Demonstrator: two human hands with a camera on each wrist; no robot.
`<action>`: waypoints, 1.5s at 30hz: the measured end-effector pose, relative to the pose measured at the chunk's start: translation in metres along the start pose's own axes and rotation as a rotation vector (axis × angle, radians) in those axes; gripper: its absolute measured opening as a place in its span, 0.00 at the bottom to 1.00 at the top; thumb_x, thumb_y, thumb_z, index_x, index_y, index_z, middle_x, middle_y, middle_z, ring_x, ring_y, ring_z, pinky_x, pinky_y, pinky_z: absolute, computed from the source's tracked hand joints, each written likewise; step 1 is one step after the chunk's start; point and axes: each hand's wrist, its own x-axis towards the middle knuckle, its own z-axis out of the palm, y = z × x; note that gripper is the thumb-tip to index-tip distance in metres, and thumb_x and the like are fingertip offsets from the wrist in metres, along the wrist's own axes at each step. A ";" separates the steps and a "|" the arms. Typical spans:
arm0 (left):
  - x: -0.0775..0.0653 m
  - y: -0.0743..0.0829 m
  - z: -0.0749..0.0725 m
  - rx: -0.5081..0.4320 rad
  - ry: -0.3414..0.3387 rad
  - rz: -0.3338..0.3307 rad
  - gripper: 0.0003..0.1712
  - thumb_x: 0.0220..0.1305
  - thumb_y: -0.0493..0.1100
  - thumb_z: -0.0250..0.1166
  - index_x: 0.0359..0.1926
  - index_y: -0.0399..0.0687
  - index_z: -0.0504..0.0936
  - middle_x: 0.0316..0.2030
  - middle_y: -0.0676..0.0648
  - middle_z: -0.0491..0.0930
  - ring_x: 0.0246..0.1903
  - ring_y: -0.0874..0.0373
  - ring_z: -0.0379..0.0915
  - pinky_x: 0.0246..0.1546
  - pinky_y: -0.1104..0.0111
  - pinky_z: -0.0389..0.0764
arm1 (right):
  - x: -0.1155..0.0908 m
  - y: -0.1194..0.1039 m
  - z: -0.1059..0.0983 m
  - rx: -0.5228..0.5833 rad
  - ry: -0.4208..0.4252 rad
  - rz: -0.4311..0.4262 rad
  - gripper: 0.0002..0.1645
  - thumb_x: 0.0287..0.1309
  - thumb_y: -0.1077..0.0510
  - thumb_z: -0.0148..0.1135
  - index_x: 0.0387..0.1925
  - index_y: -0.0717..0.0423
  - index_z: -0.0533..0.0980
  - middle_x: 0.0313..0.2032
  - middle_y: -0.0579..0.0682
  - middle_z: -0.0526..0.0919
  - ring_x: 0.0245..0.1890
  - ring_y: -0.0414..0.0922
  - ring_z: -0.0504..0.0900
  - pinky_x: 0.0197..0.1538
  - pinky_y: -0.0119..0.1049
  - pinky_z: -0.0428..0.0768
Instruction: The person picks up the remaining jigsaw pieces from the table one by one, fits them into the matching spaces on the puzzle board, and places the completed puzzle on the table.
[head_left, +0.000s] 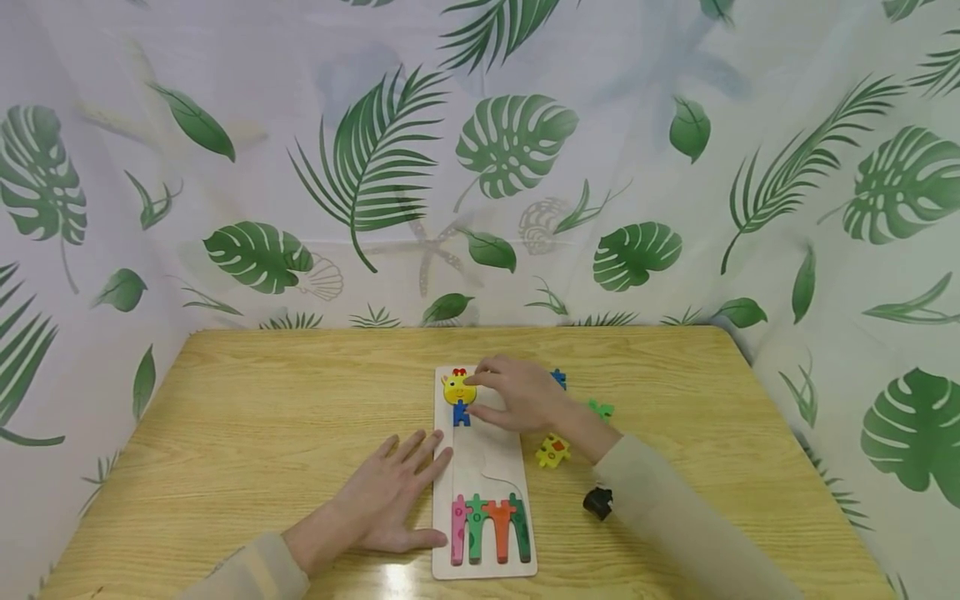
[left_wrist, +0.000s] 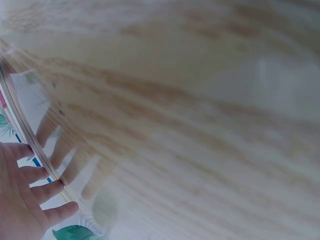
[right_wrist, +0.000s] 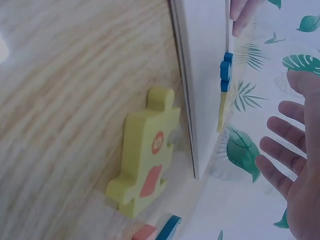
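A white puzzle board (head_left: 480, 458) lies lengthwise on the table. At its top sits a yellow giraffe-head piece (head_left: 459, 390), with a small blue puzzle piece (head_left: 461, 414) joined below. Pink, green, orange and dark green leg pieces (head_left: 501, 533) stand in a row at the board's bottom. My left hand (head_left: 393, 492) rests with spread fingers along the board's left edge. Over the upper right of the board, my right hand (head_left: 525, 393) hovers beside the head and blue pieces. Its fingers look extended and apart in the right wrist view, with nothing visible between them.
Right of the board lie loose pieces: a yellow one (head_left: 552, 451) marked 5 with a red patch, a green one (head_left: 601, 409) and a blue one (head_left: 558, 379), partly hidden by the right arm. A black object (head_left: 598, 503) is at the right sleeve. A leaf-patterned curtain (head_left: 517, 208) surrounds the table.
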 end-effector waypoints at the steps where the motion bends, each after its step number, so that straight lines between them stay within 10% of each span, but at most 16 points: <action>1: 0.000 0.000 0.000 0.000 -0.001 -0.001 0.63 0.62 0.89 0.43 0.85 0.54 0.54 0.85 0.42 0.51 0.82 0.41 0.55 0.79 0.42 0.65 | -0.001 0.000 -0.001 -0.001 0.002 0.007 0.27 0.69 0.37 0.66 0.60 0.47 0.84 0.55 0.48 0.87 0.53 0.47 0.87 0.55 0.43 0.88; 45: -0.001 -0.001 -0.001 -0.012 0.002 -0.006 0.64 0.61 0.88 0.45 0.85 0.53 0.54 0.85 0.41 0.52 0.82 0.41 0.56 0.79 0.42 0.64 | -0.069 0.038 -0.035 0.058 0.180 0.084 0.34 0.59 0.42 0.73 0.64 0.49 0.81 0.57 0.52 0.86 0.58 0.52 0.84 0.54 0.51 0.88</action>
